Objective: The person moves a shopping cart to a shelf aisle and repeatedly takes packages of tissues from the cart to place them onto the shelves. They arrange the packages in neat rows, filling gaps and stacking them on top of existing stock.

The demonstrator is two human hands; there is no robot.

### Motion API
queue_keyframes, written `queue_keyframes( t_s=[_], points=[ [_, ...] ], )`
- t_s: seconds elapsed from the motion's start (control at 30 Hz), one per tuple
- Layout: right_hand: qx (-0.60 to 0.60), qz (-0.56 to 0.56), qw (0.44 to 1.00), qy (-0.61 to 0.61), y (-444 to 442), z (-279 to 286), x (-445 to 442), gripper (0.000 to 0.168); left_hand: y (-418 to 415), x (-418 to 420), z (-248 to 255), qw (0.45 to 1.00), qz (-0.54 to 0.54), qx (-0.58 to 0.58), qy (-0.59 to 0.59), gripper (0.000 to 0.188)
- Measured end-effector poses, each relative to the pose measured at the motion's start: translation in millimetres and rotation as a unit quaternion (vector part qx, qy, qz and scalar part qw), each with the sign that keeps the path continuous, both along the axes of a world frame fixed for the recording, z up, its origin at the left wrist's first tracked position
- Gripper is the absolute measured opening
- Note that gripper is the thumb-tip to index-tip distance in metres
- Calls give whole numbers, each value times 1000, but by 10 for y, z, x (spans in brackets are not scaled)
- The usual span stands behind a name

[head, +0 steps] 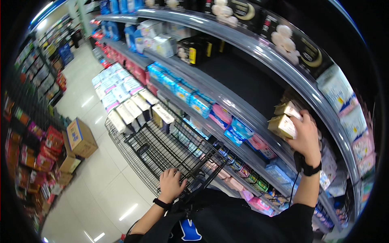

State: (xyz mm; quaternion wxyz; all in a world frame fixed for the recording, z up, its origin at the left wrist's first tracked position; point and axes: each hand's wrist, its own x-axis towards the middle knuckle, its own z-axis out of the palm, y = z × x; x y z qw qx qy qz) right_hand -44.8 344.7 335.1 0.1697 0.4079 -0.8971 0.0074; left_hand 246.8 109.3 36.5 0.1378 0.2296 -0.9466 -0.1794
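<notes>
My right hand (305, 136) grips small cream-and-gold packages (284, 123) on the upper shelf at the right; a second one behind looks stacked against the first. Over the near end of a black wire shopping cart (161, 148) is my left hand (172, 183), fingers slightly spread, with nothing visible in it. White-topped boxes (132, 109) stand in a row inside the cart, and behind them lie white, blue and pink packs (115, 82). Black packs with yellow labels (197, 51) sit farther along the shelf that my right hand reaches into.
Curved grey shelf edges (225, 103) run along the right, with blue packs (179, 88) and pink packs (220, 117) below. A cardboard box (80, 138) stands on the tiled floor to the left, beside a display of red and orange packages (45, 148). Far up the aisle is a blue container (65, 53).
</notes>
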Motion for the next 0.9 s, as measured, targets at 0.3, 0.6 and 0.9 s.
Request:
queue_keyframes(
  t_s=[0.3, 0.6, 0.9],
  points=[
    [-45, 427, 846, -316, -1690, -723, 426, 76, 2, 26, 8, 1000, 13, 9, -17, 40],
    [76, 164, 928, -326, -3662, -2170, 1317, 71, -21, 37, -34, 1000, 23, 3, 18, 39],
    [-23, 170, 973, -158, -3942, -2618, 1401, 56, -14, 31, -71, 999, 25, 11, 36, 39]
  ],
)
